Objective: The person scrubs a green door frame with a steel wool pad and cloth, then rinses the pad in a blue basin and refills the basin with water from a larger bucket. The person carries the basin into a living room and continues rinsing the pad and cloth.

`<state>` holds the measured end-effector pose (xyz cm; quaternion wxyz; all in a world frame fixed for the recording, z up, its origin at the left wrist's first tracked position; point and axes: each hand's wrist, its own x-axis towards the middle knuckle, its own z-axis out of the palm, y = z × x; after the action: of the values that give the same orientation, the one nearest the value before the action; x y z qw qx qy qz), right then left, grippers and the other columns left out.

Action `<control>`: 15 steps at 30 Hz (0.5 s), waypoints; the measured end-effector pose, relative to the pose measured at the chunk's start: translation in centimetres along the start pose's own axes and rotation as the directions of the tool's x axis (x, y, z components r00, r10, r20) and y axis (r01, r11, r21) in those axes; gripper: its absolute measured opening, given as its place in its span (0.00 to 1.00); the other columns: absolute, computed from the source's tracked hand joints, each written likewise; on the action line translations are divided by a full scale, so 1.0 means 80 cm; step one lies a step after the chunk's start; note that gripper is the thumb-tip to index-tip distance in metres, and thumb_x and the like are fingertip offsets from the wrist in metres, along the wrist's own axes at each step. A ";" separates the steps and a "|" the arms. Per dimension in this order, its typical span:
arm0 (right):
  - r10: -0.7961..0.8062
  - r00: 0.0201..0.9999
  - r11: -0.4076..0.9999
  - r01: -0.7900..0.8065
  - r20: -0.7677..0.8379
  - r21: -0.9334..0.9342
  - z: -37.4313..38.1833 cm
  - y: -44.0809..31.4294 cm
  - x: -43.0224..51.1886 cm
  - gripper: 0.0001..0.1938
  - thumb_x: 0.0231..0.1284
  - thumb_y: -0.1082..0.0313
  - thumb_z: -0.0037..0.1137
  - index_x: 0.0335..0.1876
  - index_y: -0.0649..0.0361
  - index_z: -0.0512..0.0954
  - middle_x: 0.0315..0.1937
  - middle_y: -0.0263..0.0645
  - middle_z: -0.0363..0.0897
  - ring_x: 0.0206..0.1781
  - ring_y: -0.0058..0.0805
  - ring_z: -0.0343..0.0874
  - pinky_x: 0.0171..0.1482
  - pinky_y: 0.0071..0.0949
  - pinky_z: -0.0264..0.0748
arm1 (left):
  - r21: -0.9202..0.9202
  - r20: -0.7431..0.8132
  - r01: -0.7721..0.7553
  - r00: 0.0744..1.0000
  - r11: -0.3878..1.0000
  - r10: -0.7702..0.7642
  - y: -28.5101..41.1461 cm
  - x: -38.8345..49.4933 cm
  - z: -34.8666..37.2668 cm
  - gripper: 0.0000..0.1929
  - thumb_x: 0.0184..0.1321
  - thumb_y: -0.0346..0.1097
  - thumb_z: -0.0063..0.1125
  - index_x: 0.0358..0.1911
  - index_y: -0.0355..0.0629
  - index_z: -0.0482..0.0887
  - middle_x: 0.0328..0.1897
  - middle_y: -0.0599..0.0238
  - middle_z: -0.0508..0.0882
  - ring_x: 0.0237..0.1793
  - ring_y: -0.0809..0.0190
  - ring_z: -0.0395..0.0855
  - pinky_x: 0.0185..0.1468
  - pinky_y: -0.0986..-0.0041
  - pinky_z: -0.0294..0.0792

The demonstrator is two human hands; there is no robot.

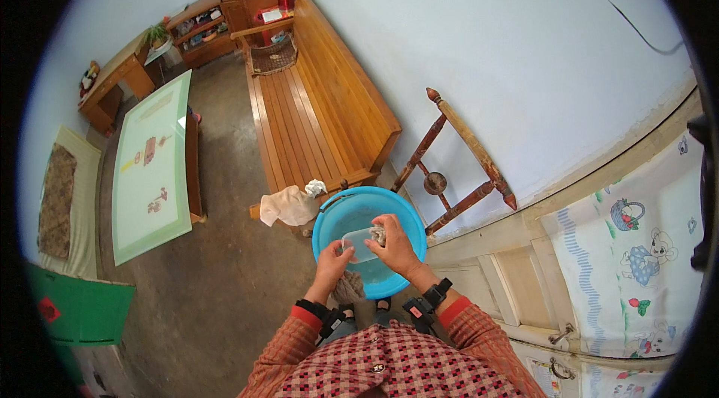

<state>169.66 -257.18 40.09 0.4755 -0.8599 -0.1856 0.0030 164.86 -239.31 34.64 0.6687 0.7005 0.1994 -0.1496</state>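
My left hand [332, 264] grips the left edge of a clear plastic container or lid [359, 246], held above a light-blue plastic basin [414, 274]. In my right hand [395, 246] is a crumpled greyish cloth [378, 235], pressed on the right end of the clear plastic piece. Another brownish-grey cloth [349, 287] hangs over the near left rim of the basin, beside my left hand. The basin looks to hold some water. It stands in a wooden washstand [469, 204], whose turned posts rise at the right.
Left of the basin, a pale pink cloth [288, 205] and a crumpled white cloth [315, 188] lie on the end of a slatted wooden bench [303, 134]. A glass-topped table [151, 173] stands further left. At the right is a cream cabinet [522, 285] with a printed cover.
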 end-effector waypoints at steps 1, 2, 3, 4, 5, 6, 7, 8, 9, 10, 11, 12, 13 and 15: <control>0.076 0.997 0.997 -0.076 -0.005 0.013 0.003 0.005 -0.002 0.21 0.53 0.64 0.64 0.49 0.61 0.68 0.43 0.43 0.73 0.46 0.39 0.75 0.49 0.35 0.72 | 0.065 -0.047 -0.022 0.999 0.998 0.025 0.002 -0.001 0.002 0.14 0.61 0.34 0.58 0.50 0.41 0.80 0.29 0.65 0.86 0.21 0.71 0.77 0.25 0.77 0.67; 0.170 0.985 0.985 -0.170 -0.013 0.013 0.004 0.009 -0.005 0.21 0.52 0.64 0.65 0.48 0.61 0.68 0.43 0.43 0.74 0.45 0.39 0.76 0.48 0.35 0.73 | 0.194 -0.116 -0.159 0.976 0.968 0.183 0.004 -0.001 0.003 0.14 0.59 0.33 0.59 0.49 0.42 0.80 0.28 0.63 0.85 0.23 0.67 0.79 0.27 0.74 0.69; 0.165 0.986 0.986 -0.164 -0.025 0.031 0.005 0.013 -0.008 0.21 0.52 0.64 0.65 0.48 0.61 0.68 0.41 0.42 0.74 0.43 0.37 0.76 0.46 0.33 0.74 | 0.328 -0.162 -0.258 0.932 0.909 0.323 0.006 -0.002 0.004 0.13 0.58 0.32 0.59 0.47 0.43 0.81 0.28 0.61 0.85 0.25 0.63 0.81 0.29 0.72 0.70; 0.178 0.983 0.984 -0.176 -0.041 0.035 0.006 0.017 -0.011 0.21 0.51 0.64 0.66 0.48 0.61 0.68 0.40 0.41 0.75 0.42 0.35 0.77 0.45 0.32 0.75 | 0.459 -0.187 -0.334 0.870 0.824 0.457 0.010 -0.002 0.004 0.13 0.56 0.30 0.59 0.46 0.44 0.82 0.27 0.60 0.85 0.28 0.59 0.84 0.32 0.69 0.72; 0.190 0.980 0.981 -0.188 -0.058 0.039 0.005 0.020 -0.013 0.21 0.51 0.63 0.66 0.47 0.61 0.69 0.38 0.41 0.76 0.40 0.33 0.78 0.43 0.31 0.76 | 0.493 -0.201 -0.340 0.851 0.801 0.485 0.014 -0.002 0.003 0.12 0.56 0.30 0.59 0.45 0.45 0.82 0.28 0.58 0.84 0.28 0.57 0.84 0.33 0.68 0.73; 0.242 0.969 0.967 -0.236 -0.054 0.093 0.003 0.023 -0.015 0.21 0.52 0.63 0.66 0.47 0.61 0.69 0.38 0.41 0.76 0.40 0.32 0.78 0.43 0.31 0.75 | 0.525 -0.215 -0.340 0.834 0.780 0.509 0.018 -0.002 0.002 0.12 0.55 0.29 0.59 0.44 0.46 0.83 0.28 0.56 0.84 0.29 0.54 0.84 0.35 0.66 0.73; 0.293 0.955 0.948 -0.283 -0.048 0.147 -0.001 0.025 -0.018 0.20 0.52 0.63 0.65 0.46 0.61 0.69 0.38 0.40 0.75 0.40 0.31 0.77 0.43 0.31 0.75 | 0.544 -0.232 -0.362 0.802 0.757 0.550 0.022 -0.001 0.000 0.12 0.54 0.29 0.58 0.43 0.48 0.83 0.28 0.55 0.84 0.30 0.51 0.84 0.36 0.65 0.74; 0.317 0.947 0.932 -0.300 -0.058 0.202 -0.005 0.027 -0.019 0.19 0.53 0.63 0.65 0.45 0.61 0.70 0.38 0.40 0.75 0.41 0.31 0.77 0.44 0.31 0.75 | 0.583 -0.219 -0.338 0.810 0.739 0.543 0.026 -0.001 -0.002 0.12 0.55 0.29 0.58 0.43 0.50 0.83 0.30 0.55 0.84 0.32 0.49 0.84 0.36 0.63 0.74; 0.361 0.929 0.904 -0.327 -0.079 0.275 -0.009 0.029 -0.019 0.18 0.54 0.63 0.64 0.45 0.61 0.70 0.38 0.40 0.76 0.40 0.29 0.77 0.43 0.30 0.75 | 0.608 -0.210 -0.337 0.806 0.719 0.554 0.029 -0.001 -0.005 0.13 0.55 0.29 0.57 0.44 0.53 0.82 0.31 0.55 0.84 0.33 0.47 0.83 0.37 0.61 0.74; 0.380 0.918 0.881 -0.321 -0.116 0.348 -0.015 0.030 -0.017 0.17 0.55 0.62 0.64 0.44 0.61 0.70 0.38 0.39 0.76 0.40 0.26 0.76 0.42 0.28 0.75 | 0.626 -0.195 -0.350 0.795 0.697 0.574 0.032 0.000 -0.008 0.13 0.55 0.30 0.56 0.44 0.55 0.82 0.32 0.55 0.84 0.34 0.45 0.83 0.37 0.59 0.74; 0.437 0.888 0.837 -0.343 -0.143 0.427 -0.020 0.031 -0.015 0.17 0.56 0.61 0.63 0.44 0.60 0.71 0.38 0.38 0.77 0.39 0.24 0.76 0.41 0.27 0.75 | 0.641 -0.177 -0.342 0.806 0.688 0.565 0.034 0.001 -0.009 0.14 0.55 0.29 0.56 0.44 0.55 0.82 0.33 0.55 0.85 0.35 0.46 0.83 0.37 0.60 0.75; 0.444 0.883 0.809 -0.323 -0.151 0.491 -0.027 0.032 -0.014 0.15 0.58 0.61 0.61 0.44 0.60 0.72 0.39 0.37 0.77 0.40 0.21 0.76 0.42 0.25 0.75 | 0.649 -0.154 -0.348 0.811 0.676 0.565 0.035 0.000 -0.010 0.14 0.55 0.28 0.55 0.44 0.55 0.82 0.34 0.55 0.85 0.36 0.46 0.84 0.38 0.60 0.75; 0.404 0.903 0.829 -0.292 -0.149 0.476 -0.032 0.032 -0.009 0.15 0.59 0.62 0.61 0.46 0.60 0.72 0.40 0.38 0.77 0.40 0.21 0.76 0.42 0.25 0.75 | 0.653 -0.132 -0.372 0.802 0.660 0.583 0.036 0.001 -0.010 0.14 0.56 0.28 0.55 0.44 0.55 0.82 0.35 0.56 0.85 0.36 0.47 0.84 0.39 0.60 0.75; 0.334 0.933 0.849 -0.236 -0.134 0.474 -0.039 0.031 -0.001 0.15 0.60 0.63 0.59 0.49 0.61 0.73 0.42 0.39 0.77 0.41 0.22 0.77 0.42 0.25 0.76 | 0.594 -0.105 -0.447 0.782 0.669 0.615 0.039 0.002 -0.006 0.16 0.54 0.25 0.54 0.45 0.54 0.83 0.37 0.58 0.86 0.37 0.49 0.85 0.39 0.64 0.76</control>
<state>170.89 -260.96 39.76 0.6725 -0.7397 0.0022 0.0251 166.47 -238.89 37.29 0.4203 0.9000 0.0316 0.1112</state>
